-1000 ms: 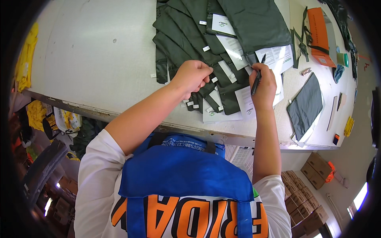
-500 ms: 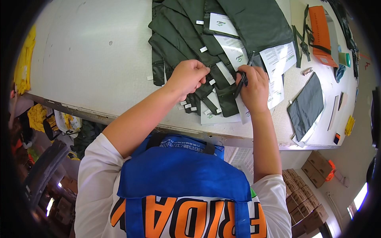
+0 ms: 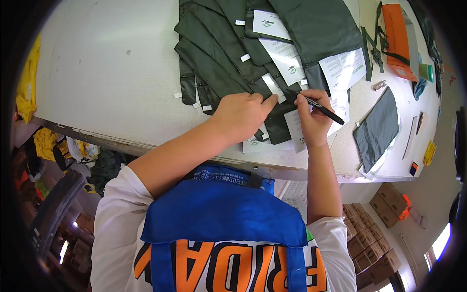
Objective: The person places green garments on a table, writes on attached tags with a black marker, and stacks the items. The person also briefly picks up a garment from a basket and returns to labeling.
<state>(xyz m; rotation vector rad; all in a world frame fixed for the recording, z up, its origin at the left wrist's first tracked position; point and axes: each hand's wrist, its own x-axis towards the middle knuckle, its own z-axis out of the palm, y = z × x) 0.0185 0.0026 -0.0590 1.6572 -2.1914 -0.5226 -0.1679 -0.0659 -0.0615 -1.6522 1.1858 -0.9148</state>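
Observation:
Dark green fabric pouches (image 3: 206,53) lie overlapped in a fanned pile on the table, with small white tags at their edges. My left hand (image 3: 241,117) rests on the lower part of the pile, its fingers bent and closed on a pouch; some fingertips are hidden. In my right hand (image 3: 314,124) is a black marker pen (image 3: 328,112), held between thumb and fingers. Its tip points up and left, close to a white tag (image 3: 303,82). White printed sheets (image 3: 282,58) show between the pouches.
To the right, another dark green pouch (image 3: 377,131) lies over white paper. Beyond it are an orange box (image 3: 396,39), dark straps (image 3: 372,51) and a green-lidded container (image 3: 426,73). Yellow cloth (image 3: 30,80) hangs at the far left. The table's front edge (image 3: 233,160) runs before me.
The marker pen has swung from near upright to slanting, tip now up and left. My left hand has moved right and down over the pile, nearer my right hand. The pile has shifted slightly left.

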